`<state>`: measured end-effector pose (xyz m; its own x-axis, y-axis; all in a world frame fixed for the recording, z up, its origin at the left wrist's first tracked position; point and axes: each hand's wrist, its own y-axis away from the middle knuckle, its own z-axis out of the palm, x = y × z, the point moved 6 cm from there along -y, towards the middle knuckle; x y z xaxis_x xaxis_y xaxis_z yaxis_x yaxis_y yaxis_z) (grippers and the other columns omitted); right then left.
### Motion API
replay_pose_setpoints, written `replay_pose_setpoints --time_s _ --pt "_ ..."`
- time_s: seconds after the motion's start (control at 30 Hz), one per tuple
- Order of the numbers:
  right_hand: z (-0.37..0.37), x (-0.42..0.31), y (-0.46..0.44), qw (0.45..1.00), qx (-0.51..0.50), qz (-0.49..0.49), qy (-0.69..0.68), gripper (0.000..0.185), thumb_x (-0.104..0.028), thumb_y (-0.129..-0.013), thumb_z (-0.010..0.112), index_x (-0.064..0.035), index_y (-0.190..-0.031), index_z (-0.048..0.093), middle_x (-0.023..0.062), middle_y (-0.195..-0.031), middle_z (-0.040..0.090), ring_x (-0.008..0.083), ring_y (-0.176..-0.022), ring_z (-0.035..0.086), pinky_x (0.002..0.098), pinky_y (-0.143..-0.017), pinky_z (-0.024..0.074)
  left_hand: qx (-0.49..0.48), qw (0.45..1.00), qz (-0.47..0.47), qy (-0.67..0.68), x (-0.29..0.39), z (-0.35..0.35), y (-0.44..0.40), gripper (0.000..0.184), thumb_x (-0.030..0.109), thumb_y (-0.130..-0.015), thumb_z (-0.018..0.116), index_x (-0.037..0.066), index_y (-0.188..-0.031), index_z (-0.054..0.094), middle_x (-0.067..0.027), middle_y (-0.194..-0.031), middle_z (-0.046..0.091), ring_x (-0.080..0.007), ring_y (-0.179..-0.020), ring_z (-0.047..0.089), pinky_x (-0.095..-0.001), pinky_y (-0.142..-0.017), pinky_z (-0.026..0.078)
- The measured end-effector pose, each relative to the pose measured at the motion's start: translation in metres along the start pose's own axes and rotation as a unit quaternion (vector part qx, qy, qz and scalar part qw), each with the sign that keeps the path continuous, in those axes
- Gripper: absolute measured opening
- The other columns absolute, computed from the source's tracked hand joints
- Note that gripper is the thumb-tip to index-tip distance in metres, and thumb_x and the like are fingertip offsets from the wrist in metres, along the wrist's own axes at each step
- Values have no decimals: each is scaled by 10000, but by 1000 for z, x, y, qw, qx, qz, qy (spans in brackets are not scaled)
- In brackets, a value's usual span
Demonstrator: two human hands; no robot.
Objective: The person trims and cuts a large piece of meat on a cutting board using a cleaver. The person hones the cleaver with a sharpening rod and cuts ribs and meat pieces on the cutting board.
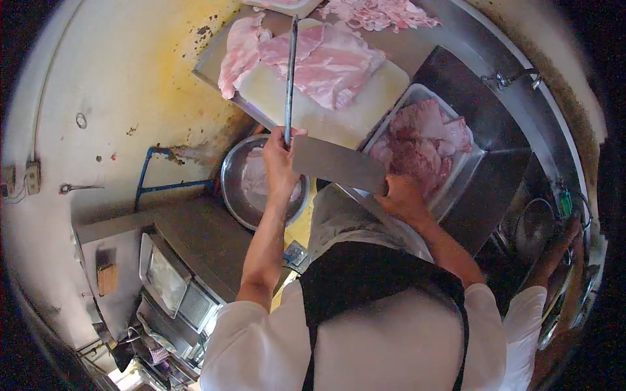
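Two hands in the head view, both gripping. Writing: markings on the small blue-and-grey item [295,253] below the bowl [229,171] are too small to read.

Left hand [279,159] is closed round the lower end of a long, thin metal rod [291,78], which points up, away from the body. Right hand [399,195] is wrapped round the handle end of a cleaver [339,163]. Cleaver has a broad, flat, dull grey rectangular blade, lying across between the hands, far end right by the left hand and the rod's base; can't tell if blade and rod touch.

Cutting board [280,98] is pale, lies on the metal counter [218,55], beyond the cleaver. Big pink-and-white meat slab [339,62] spreads over it, another piece [241,55] hangs over its left side. More cut meat [388,13] sits at the far end. White-rimmed tray [372,140] to the right holds darker red meat [420,143]. Round metal bowl at left has pale pieces [254,173] inside.

In the way: rod crosses in front of the slab, left forearm covers part of the bowl, right hand overlaps the near part of the tray. Another person's sleeve [523,319] shows at far right.
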<state>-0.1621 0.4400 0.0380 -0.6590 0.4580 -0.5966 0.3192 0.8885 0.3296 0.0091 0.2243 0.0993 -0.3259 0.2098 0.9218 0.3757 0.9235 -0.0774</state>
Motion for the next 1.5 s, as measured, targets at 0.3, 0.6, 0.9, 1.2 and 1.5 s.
replay_pose_setpoints --time_s 0.3,0.6,0.9,1.2,1.5 --pt "3 2 -4 1000 -22 -5 -9 537 -463 -730 724 30 -936 664 256 -892 685 430 -849 662 520 -795 522 -1 999 16 -51 8 -1 0 286 259 -875 737 10 -866 596 17 -627 518 -61 -565 436 -254 -499 351" --pt "10 9 -7 999 3 -6 -33 647 -584 -725 692 33 -919 668 257 -860 683 433 -807 666 522 -778 526 -2 1000 9 -15 4 3 -5 294 268 -866 744 17 -874 592 21 -636 513 -58 -576 431 -253 -505 353" --pt "18 28 -12 1000 -9 -8 2 575 -520 -726 689 29 -892 671 247 -833 678 421 -793 664 508 -773 531 -32 996 -23 -79 14 18 -12 242 212 -873 745 14 -875 605 12 -721 577 -91 -660 505 -266 -593 417" --pt "-50 46 1 975 162 63 -140 514 -412 -765 757 36 -1003 673 257 -899 673 415 -866 655 474 -827 502 -116 985 92 -83 28 68 -75 216 193 -910 657 -17 -903 610 -79 -645 539 -149 -575 468 -307 -548 383" --pt "-68 216 60 897 314 311 -7 482 -421 -840 718 46 -952 674 234 -845 692 405 -666 669 460 -639 535 -285 841 359 -287 48 298 -201 211 229 -833 640 43 -932 663 -185 -871 681 -384 -826 664 -494 -715 509"
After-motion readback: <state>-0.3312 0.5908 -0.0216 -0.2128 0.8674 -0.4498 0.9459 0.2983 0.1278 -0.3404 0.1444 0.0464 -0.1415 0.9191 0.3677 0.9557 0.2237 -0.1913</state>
